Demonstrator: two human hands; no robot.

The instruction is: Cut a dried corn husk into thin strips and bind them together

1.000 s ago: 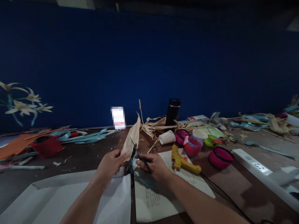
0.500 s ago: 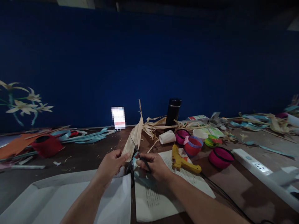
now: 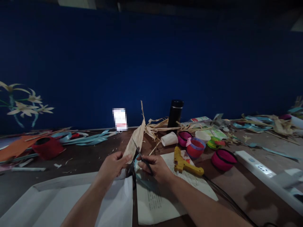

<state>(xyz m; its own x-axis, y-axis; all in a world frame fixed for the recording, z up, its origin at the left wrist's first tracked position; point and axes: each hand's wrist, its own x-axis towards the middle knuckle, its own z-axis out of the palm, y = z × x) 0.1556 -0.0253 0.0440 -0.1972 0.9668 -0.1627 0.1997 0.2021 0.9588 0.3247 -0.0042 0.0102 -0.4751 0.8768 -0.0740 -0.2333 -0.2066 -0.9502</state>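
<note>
My left hand (image 3: 113,166) pinches the lower end of a long dry corn husk leaf (image 3: 135,140), which stands tilted up toward the blue wall. My right hand (image 3: 156,168) is closed round a pair of black scissors (image 3: 141,155). The blades point up and left and meet the husk's right edge just above my left fingers. Both hands hover over white paper sheets (image 3: 156,195) on the brown table.
A yellow glue gun (image 3: 183,162) lies right of my hands, its cord running toward me. Behind it are pink and red ribbon rolls (image 3: 222,158), a white cup (image 3: 169,139), a black flask (image 3: 175,113) and loose husk strips. A white power strip (image 3: 258,166) sits at right; red and orange scraps at left.
The husk leaf has shifted slightly upward and to the right in my left hand. Both hands and the scissors stay almost where they were.
</note>
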